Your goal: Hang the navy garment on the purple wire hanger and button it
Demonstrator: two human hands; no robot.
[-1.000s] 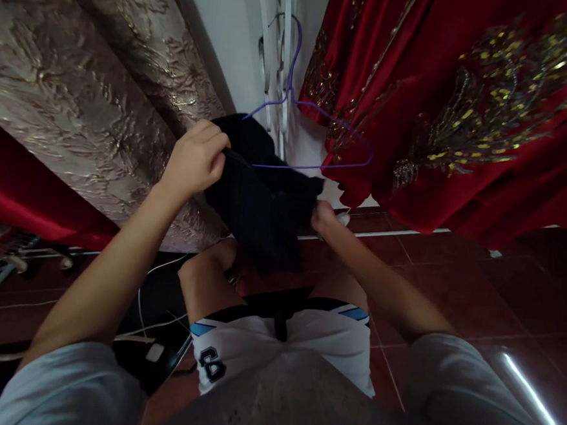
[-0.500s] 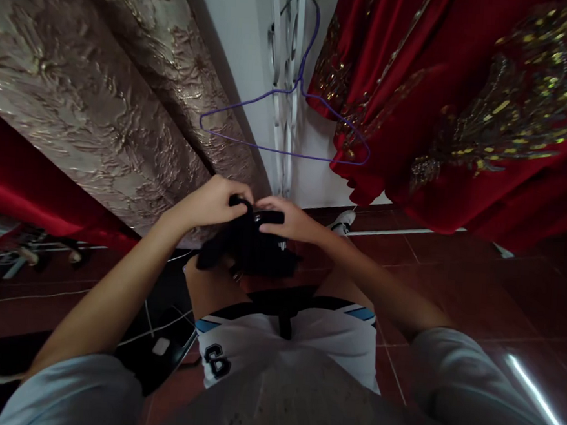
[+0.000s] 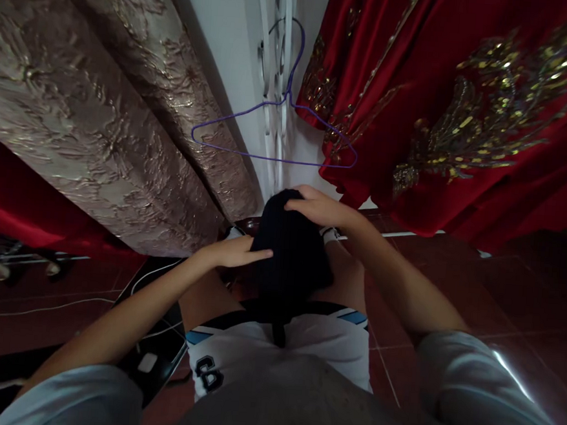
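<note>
A black or dark navy cloth item [image 3: 290,255], smooth and rounded at its top, is held up in front of my lap; its exact kind does not show. My left hand [image 3: 237,251] grips its left edge, the thumb lying along the front and the other fingers hidden behind. At the upper right edge, my right hand [image 3: 319,206] pinches the cloth between thumb and fingers. Above both hands a bare purple wire hanger [image 3: 272,158] hangs by its hook, touched by neither hand.
White metal bars [image 3: 276,128] stand against the wall behind the hanger. Pale pink embossed fabric [image 3: 115,116] hangs at left, and red fabric with gold sequins [image 3: 455,121] at right. White cables and a small white block [image 3: 147,362] lie at lower left on the black surface.
The dark cloth has gone from a bunched shape to a raised, smoother spread. My right hand has moved right and slightly up to its top edge; my left hand has dropped to its side.
</note>
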